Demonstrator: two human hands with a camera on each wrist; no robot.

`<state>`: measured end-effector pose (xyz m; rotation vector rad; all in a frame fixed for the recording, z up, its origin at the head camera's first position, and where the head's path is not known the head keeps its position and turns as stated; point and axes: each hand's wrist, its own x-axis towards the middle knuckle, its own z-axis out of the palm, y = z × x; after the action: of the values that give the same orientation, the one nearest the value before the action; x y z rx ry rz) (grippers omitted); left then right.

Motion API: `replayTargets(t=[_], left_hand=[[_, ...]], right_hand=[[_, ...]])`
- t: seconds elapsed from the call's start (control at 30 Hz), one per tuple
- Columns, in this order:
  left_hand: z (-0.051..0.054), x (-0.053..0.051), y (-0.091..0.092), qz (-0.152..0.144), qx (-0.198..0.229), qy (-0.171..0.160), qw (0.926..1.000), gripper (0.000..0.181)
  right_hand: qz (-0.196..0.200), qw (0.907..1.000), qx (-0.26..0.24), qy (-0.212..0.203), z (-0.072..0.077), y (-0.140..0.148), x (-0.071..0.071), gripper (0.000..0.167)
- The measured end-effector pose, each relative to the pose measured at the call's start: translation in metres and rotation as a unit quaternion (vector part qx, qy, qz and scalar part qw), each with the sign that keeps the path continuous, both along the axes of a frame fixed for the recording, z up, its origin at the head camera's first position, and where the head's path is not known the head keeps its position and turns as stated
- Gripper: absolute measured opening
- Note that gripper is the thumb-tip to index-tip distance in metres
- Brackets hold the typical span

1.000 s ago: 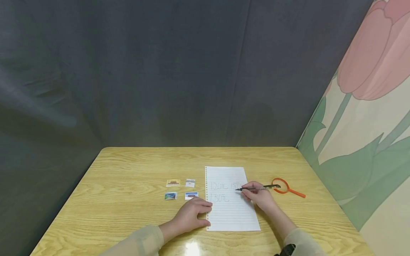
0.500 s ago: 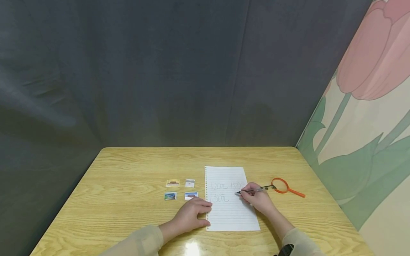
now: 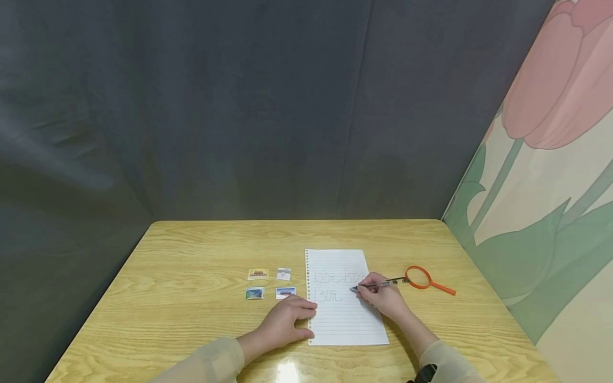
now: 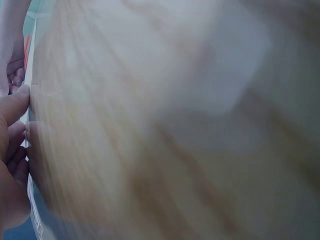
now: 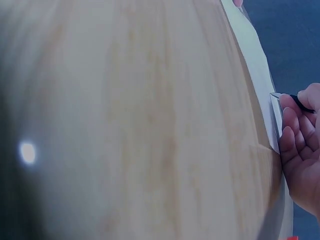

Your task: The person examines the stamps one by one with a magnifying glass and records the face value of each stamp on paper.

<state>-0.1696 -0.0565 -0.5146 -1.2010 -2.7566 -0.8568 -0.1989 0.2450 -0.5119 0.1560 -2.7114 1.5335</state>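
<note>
A sheet of lined, hole-punched paper (image 3: 347, 325) lies on the wooden table, with faint figures reading like "120元", "150" and "130元" or "150元". My right hand (image 3: 387, 299) pinches a pen (image 3: 396, 280) between thumb and fingers, its tip at the paper below the upper row; the hand covers part of that row's end. In the right wrist view the pen's point (image 5: 275, 95) sticks out beyond the fingertips, close to the sheet. My left hand (image 3: 285, 321) rests with loosely spread fingers on the paper's left edge.
Several small picture stamps, among them a yellow one (image 3: 258, 274) and a green-blue one (image 3: 255, 293), lie left of the paper. One stamp (image 3: 286, 292) sits just beyond my left fingers. An orange magnifying glass (image 3: 442, 288) lies right of the paper. A dark curtain (image 3: 287, 133) stands behind the table.
My right hand has shifted slightly left and down with the pen, whose tip is now lower. More of the "150" in the upper row shows. The left hand has stayed in place.
</note>
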Motion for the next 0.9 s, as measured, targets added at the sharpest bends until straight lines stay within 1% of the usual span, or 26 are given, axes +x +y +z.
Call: replayTargets(t=[0.17,0.37,0.5,0.7,0.8,0.9], left_hand=[[0.0,0.0,0.0,-0.001,-0.003,0.0,1.0,0.046],[0.001,0.0,0.0,-0.008,0.001,0.014,0.9999,0.045],[0.003,0.0,0.001,-0.003,-0.008,0.02,0.9998,0.045],[0.006,0.001,0.007,0.007,-0.014,0.036,0.9992,0.046],[0.009,0.0,0.011,0.003,-0.014,0.042,0.999,0.046],[0.01,0.0,0.015,-0.004,-0.021,0.034,0.9992,0.047]], right_hand=[[0.001,1.0,0.008,-0.004,0.0,-0.002,0.0,0.008],[0.007,0.9999,0.011,-0.003,0.0,-0.002,0.001,0.007],[0.005,0.9998,0.017,-0.001,0.0,-0.003,0.001,0.008],[0.001,0.9997,0.023,0.001,0.001,-0.003,0.001,0.008],[0.004,0.9998,0.02,0.001,0.001,-0.003,0.001,0.008],[0.003,0.9999,0.017,0.001,0.002,-0.002,0.002,0.008]])
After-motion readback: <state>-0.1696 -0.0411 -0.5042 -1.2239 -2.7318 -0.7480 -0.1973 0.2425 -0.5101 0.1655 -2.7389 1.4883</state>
